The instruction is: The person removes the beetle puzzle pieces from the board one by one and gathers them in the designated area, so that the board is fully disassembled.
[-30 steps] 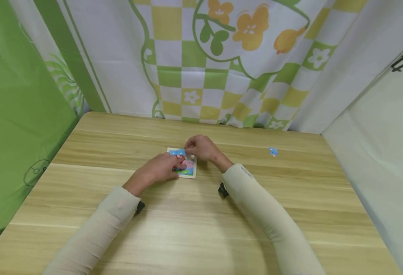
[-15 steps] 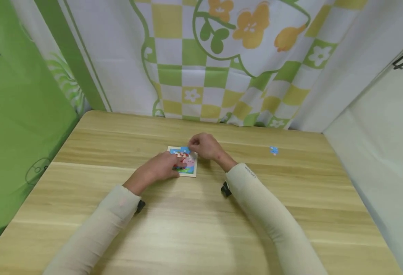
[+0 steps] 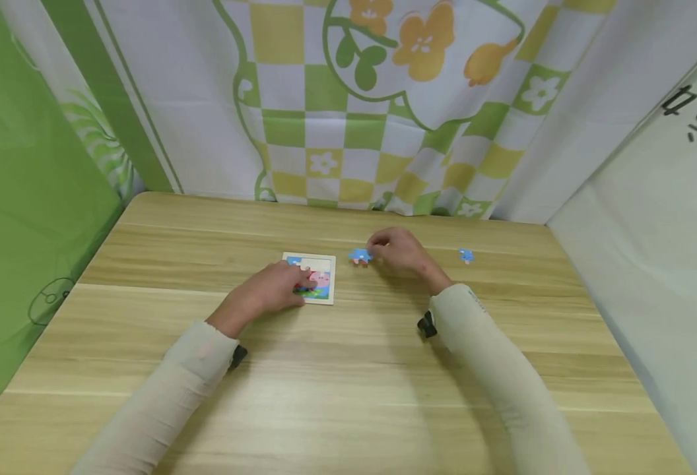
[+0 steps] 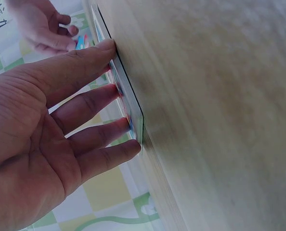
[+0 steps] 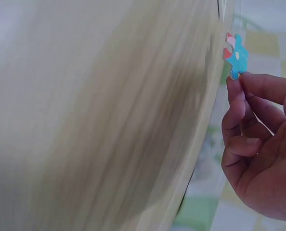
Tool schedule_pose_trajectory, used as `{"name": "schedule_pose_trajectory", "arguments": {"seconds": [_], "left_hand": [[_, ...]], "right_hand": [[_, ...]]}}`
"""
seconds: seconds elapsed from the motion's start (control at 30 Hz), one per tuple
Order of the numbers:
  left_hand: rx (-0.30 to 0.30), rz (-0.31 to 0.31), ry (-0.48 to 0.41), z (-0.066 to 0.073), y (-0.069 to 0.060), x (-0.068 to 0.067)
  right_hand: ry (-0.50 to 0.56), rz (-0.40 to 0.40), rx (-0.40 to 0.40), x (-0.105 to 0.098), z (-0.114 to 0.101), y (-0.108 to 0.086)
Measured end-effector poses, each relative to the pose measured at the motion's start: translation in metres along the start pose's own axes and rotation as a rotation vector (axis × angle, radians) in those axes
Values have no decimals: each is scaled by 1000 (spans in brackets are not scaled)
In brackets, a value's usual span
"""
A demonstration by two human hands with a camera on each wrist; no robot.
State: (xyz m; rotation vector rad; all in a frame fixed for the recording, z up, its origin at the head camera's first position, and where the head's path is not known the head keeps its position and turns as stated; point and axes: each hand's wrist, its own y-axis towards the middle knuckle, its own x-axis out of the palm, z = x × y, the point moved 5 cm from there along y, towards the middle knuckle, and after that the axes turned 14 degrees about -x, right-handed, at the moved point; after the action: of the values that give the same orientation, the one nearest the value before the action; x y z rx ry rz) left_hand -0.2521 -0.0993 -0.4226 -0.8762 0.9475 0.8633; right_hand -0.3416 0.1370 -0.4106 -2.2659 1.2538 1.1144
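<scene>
A small square jigsaw puzzle board (image 3: 323, 264) with a pale rim lies on the table in the head view. Pink pig artwork fills its lower part, and a bare pale gap shows along the top right. My left hand (image 3: 267, 291) rests over its left side; the left wrist view shows fairly straight fingers (image 4: 97, 134) touching it. To the board's right, my right hand (image 3: 403, 252) pinches a blue puzzle piece (image 3: 359, 256) by one end between thumb and forefinger. In the right wrist view that puzzle piece (image 5: 239, 58) has red and pink bits and hangs above the tabletop.
Another blue puzzle piece (image 3: 465, 255) lies on the wooden table (image 3: 336, 382) to the right of my right hand. A patterned curtain (image 3: 325, 132) hangs along the back edge. A green sheet (image 3: 33, 218) stands at the left, a pale one (image 3: 657, 218) at the right.
My right hand has drawn the blue puzzle piece off the top of the board and away to the right, baring the gap. The left hand stays on the board.
</scene>
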Motion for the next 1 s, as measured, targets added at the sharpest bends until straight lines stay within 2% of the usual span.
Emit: {"name": "schedule_pose_trajectory", "arguments": {"seconds": [0.13, 0.37, 0.57, 0.7, 1.0], "left_hand": [[-8, 2, 2, -1, 0, 0], [-11, -2, -8, -1, 0, 1], [-19, -4, -18, -1, 0, 0], [-31, -10, -22, -2, 1, 1], [-31, -13, -1, 1, -1, -1]], "right_hand": [[-7, -20, 48, -21, 20, -11], [-21, -52, 89, -61, 44, -30], [-70, -66, 136, -89, 72, -43], [-60, -70, 167, -97, 86, -50], [-71, -94, 188, -99, 94, -54]]}}
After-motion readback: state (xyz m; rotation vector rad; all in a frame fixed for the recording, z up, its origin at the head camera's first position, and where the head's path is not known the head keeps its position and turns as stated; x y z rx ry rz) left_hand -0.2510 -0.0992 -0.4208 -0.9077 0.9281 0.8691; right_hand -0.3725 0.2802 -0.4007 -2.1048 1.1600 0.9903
